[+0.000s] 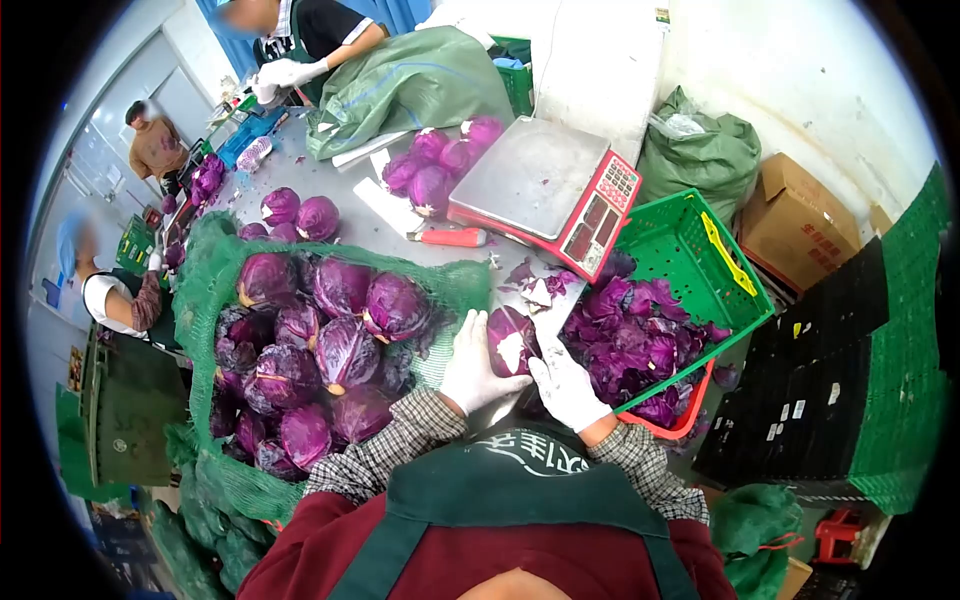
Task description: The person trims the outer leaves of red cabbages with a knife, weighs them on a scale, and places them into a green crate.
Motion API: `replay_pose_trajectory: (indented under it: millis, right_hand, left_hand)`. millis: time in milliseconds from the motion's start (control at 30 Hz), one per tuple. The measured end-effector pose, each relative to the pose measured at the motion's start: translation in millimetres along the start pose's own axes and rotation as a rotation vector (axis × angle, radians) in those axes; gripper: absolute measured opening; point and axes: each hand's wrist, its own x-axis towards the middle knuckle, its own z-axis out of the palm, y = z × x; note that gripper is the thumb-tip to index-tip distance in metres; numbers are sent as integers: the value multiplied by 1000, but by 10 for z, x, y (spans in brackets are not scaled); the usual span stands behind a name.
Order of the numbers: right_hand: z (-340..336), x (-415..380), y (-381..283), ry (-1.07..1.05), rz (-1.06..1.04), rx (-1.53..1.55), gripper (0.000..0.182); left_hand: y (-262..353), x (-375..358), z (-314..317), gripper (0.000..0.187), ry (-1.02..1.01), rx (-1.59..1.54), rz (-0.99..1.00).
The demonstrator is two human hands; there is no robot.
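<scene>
A red cabbage point(508, 338) with a pale patch on its near side sits between my two white-gloved hands at the table's front edge. My left hand point(472, 368) presses against its left side, the thumb reaching beneath it. On the other side, the fingers of my right hand point(570, 388) curl against it. Just beyond the cabbage lie torn purple leaves and a pale cut piece point(543, 292). To my left, a green mesh sack point(205, 300) lies open with several red cabbages point(345, 352) in it.
A red scale point(550, 180) stands behind, near a red-handled knife point(448, 237) and more cabbages point(432, 188). At right, a green crate point(690, 240) holds loose leaves. A green bag point(420, 85) lies at the back, where a co-worker point(310, 45) stands. Black crates point(800, 390) are stacked far right.
</scene>
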Motion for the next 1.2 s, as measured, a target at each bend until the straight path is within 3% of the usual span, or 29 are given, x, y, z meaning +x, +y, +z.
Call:
replay_pose_trajectory:
  millis: [100,133,333,467,500,567,633,800,900,967,1067,1133,1200]
  right_hand:
    - [-90,53,-177,-117,117,-16,52]
    - [-163,56,-234,-86,-52,-130,48]
    - [-136,169,-198,-125,29,-220,42]
    - [-156,281,-200,-198,237,-212,40]
    - [-32,284,10,-122,64,-288,38]
    - [-252,436,-83,-181,39,-455,33]
    - [-163,538,505,71,-69,-215,29]
    - [19,262,899,211,-179,-343,30]
    - [-46,148,545,361,-340,-416,26]
    - [-115,123,253,370,-431,-290,20]
    - [-197,62,172,291,-270,-229,23]
    - [-210,7,379,315,-142,-295,25]
    - [129,-141,1152,338,349,324,18]
  left_hand:
    - [50,-8,-9,116,0,29,-10]
    - [43,-14,23,115,30,85,-1]
    - [65,50,65,113,37,109,7]
    - [113,88,86,114,43,140,-28]
    - [140,106,85,114,50,126,-36]
    - [217,81,86,114,54,122,-24]
    - [292,-1,80,114,51,149,17]
    - [-243,-353,185,118,191,-52,296]
    - [-420,-493,25,117,-14,-284,151]
    - [-204,-530,-108,113,23,-728,-31]
    - [-425,-443,139,118,219,-758,-250]
    - [-483,-464,76,88,131,-1090,-270]
    - [-476,-461,-42,55,46,-1279,-304]
